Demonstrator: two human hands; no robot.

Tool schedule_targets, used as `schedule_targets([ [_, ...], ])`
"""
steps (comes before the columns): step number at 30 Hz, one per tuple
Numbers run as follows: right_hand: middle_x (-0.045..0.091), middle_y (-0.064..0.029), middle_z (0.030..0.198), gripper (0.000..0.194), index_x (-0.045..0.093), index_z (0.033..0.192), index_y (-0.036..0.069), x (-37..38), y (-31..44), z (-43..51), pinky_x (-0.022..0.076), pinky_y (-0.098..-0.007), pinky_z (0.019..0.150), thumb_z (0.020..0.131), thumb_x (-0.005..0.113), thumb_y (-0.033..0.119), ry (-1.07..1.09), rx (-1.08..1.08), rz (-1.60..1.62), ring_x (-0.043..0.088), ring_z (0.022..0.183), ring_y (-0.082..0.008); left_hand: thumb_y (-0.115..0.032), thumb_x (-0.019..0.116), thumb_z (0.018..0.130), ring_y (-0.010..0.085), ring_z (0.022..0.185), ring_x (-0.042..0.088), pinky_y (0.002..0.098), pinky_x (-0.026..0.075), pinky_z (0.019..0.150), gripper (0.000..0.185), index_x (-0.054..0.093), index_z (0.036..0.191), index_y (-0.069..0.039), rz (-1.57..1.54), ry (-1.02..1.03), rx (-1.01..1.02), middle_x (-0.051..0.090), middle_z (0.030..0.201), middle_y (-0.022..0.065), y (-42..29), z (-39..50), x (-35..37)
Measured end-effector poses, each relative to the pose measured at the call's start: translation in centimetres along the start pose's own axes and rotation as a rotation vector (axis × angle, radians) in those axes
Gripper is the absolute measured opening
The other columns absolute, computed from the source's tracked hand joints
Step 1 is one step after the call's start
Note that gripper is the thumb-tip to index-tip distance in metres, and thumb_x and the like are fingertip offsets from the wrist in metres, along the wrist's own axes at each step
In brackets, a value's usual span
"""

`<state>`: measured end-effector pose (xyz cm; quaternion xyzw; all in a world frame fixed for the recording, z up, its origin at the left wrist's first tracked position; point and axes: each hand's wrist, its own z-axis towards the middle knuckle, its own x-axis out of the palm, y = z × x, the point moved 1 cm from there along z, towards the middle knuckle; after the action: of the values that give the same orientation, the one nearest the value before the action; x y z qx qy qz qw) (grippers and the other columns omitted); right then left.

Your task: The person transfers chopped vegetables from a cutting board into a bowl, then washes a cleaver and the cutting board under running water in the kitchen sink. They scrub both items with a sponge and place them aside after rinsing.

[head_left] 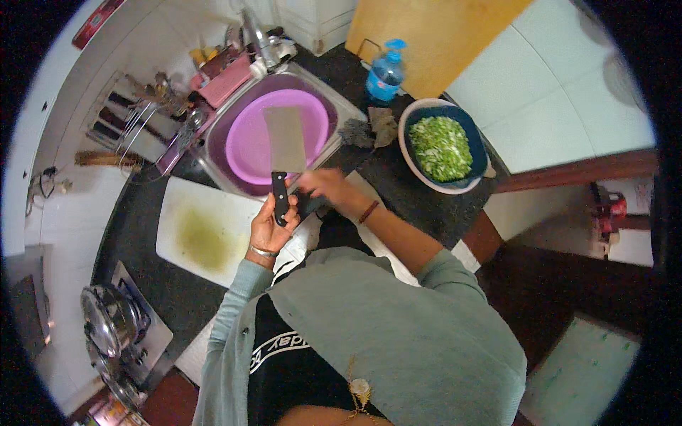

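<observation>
My left hand (273, 226) grips the black riveted handle of a cleaver (285, 139), its broad blade pointing away from me. The blade is over a purple plastic basin (244, 128) set in the stainless steel sink (341, 125). Blurred, my right hand (331, 190) is just right of the blade's lower end, by the sink's near edge; whether it touches the cleaver is unclear. On the counter to the left lies a white cutting board (200, 239) with a green stain. Chopped green vegetables (441, 148) fill a dark blue container (476, 144) nested in a pale pink basin (404, 146).
A blue pump bottle (386, 74) stands behind crumpled cloths (367, 132). The faucet (261, 40) rises at the sink's back corner. Left of it are a pink caddy (226, 82) and a knife rack (125, 120). A metal pot (109, 319) sits on the stove (154, 330) at lower left.
</observation>
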<state>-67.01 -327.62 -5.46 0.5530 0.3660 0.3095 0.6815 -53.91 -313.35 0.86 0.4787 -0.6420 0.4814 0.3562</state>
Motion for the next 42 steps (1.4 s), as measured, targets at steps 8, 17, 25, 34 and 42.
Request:
schedule_targets([
  [8,0.053,0.0037,0.067,0.029,0.061,0.088,0.009,5.6,7.6,-1.4,0.0393,-0.0178,0.053,0.087,0.061,0.038,-0.048,0.392,0.68,0.051,0.06,-0.0034,-0.026,0.051,0.093,0.0201,0.082,0.059,0.0316,0.05,0.067,0.042,0.042,0.129,-0.007,0.299,0.009,0.094,0.059,0.101,0.01,1.1,-1.1,0.2],
  [17,0.055,0.0018,0.069,0.022,0.061,0.084,0.005,5.2,7.9,-2.0,0.0417,-0.0205,0.049,0.081,0.065,0.027,-0.136,0.382,0.546,0.053,0.059,-0.0066,-0.018,0.049,0.093,0.0172,0.093,0.055,0.0313,0.046,0.078,0.051,0.032,0.139,-0.003,0.398,0.032,0.1,0.055,0.113,0.0069,1.3,-1.8,2.2],
  [25,0.059,-0.0011,0.071,0.017,0.062,0.09,0.004,1.5,9.0,-4.4,0.0411,-0.023,0.051,0.078,0.065,0.016,-0.261,0.431,0.47,0.054,0.061,-0.0089,-0.015,0.049,0.093,0.0177,0.102,0.057,0.0307,0.045,0.086,0.058,0.024,0.145,-0.008,0.958,0.189,-0.198,0.05,0.126,0.01,1.1,-2.2,2.9],
  [34,0.064,-0.0085,0.081,0.033,0.064,0.099,-0.001,-14.0,10.9,-11.6,0.0483,-0.029,0.063,0.069,0.068,0.012,-0.42,0.467,-0.424,0.06,0.07,-0.0161,-0.013,0.052,0.093,0.0198,0.097,0.061,0.0296,0.049,0.083,0.042,0.044,0.132,0.0,0.751,-0.038,-0.068,0.059,0.114,0.014,-2.1,-6.3,-0.8],
  [42,0.064,-0.015,0.091,0.025,0.066,0.094,0.007,-29.9,19.2,-17.5,0.0499,-0.0432,0.075,0.069,0.062,0.01,-0.511,0.504,-1.514,0.062,0.087,-0.0336,-0.016,0.051,0.094,0.0221,0.098,0.061,0.0322,0.049,0.084,0.038,0.046,0.129,-0.001,0.599,-0.227,-0.018,0.06,0.114,0.015,-2.6,-9.6,-6.2],
])
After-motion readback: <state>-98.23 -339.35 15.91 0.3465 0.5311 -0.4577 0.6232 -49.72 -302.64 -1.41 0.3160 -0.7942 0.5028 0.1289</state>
